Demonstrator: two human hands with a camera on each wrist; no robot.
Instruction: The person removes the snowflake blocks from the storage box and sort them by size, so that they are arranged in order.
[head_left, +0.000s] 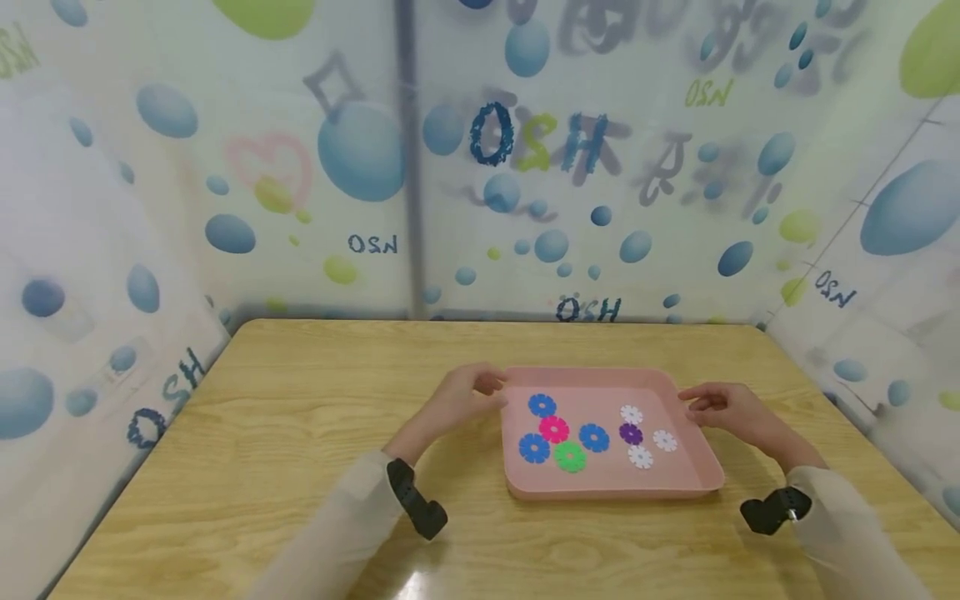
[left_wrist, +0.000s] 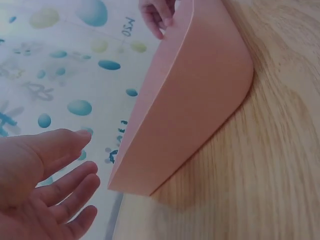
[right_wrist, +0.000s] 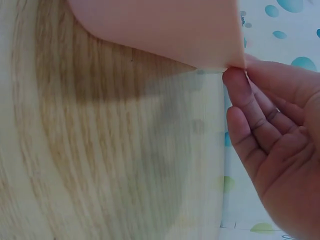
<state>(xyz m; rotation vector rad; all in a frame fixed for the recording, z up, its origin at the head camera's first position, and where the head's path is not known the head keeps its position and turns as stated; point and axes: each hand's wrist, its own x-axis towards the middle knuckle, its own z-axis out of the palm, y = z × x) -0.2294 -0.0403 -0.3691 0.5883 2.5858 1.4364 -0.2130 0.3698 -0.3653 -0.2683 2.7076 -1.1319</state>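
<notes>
Pink tray (head_left: 588, 404) lies flat on a wooden table (head_left: 337, 392), its rim raised all around. Nearer than the tray, a small patch of glare shines on the pale, yellowish grain, and two light sleeves (head_left: 337, 517) reach in, one to each side of the tray, with a black wrist device (head_left: 415, 498) on the left wrist and another on the right. Left of the tray, the left hand (head_left: 463, 396) is loosely spread, its fingers gently bent and, in the left wrist view, just short of the tray's wall. Right of the tray, the right hand (head_left: 727, 408) pinches the rim between thumb and finger.

Inside the tray lie notched discs: three blue discs (head_left: 594, 437), one pink disc (head_left: 554, 429) and one green disc (head_left: 570, 457) toward its left, one purple disc (head_left: 631, 434) and three white discs (head_left: 664, 440) toward its right.

Beyond the tray the table runs back to a straight far edge with rounded corners. Behind that stands a pale back wall (head_left: 675, 275) with blue and green bubbles, reversed H2O lettering, blurry grey shapes and a vertical grey strip (head_left: 409, 167). Similarly patterned side walls (head_left: 60, 350) flank the table.
</notes>
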